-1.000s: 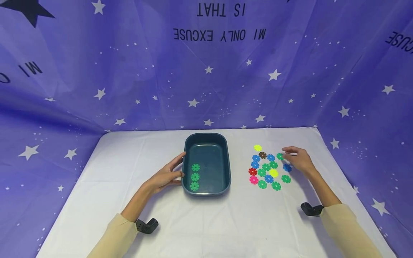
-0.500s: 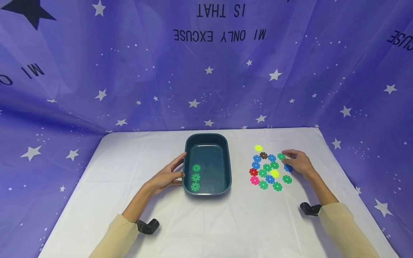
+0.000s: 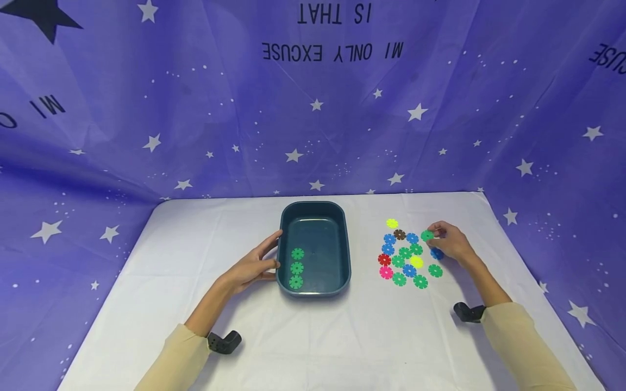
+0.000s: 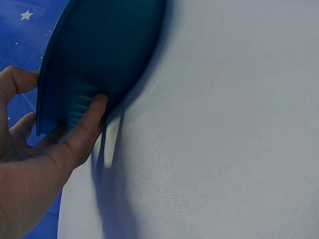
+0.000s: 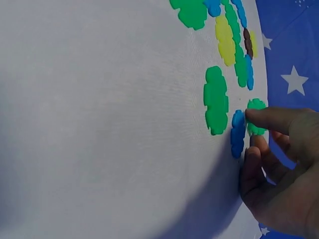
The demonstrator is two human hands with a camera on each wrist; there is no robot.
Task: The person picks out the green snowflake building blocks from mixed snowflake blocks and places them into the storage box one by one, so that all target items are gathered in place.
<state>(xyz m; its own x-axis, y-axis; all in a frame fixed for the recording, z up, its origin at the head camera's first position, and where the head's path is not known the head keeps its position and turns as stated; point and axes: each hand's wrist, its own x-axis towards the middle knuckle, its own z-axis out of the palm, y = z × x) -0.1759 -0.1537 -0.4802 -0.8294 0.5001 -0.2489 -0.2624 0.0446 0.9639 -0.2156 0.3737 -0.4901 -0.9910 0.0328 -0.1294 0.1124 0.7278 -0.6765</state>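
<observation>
Head view: left hand (image 3: 250,267) spread against the left side of a dark teal plastic tray (image 3: 325,244), fingers fairly straight, touching only. Inside the tray, along its left side, a column of three green notched discs (image 3: 296,267). Well to the right, on white cloth (image 3: 381,336), right hand (image 3: 452,243) with thumb and fingertips nearly together, pinching a green snowflake disc (image 3: 427,235) beside a loose multicoloured group.

Left wrist view: fingertips against the tray's outer wall and rim.

Right wrist view: pinched disc between digits, near a blue disc (image 5: 238,133).
</observation>
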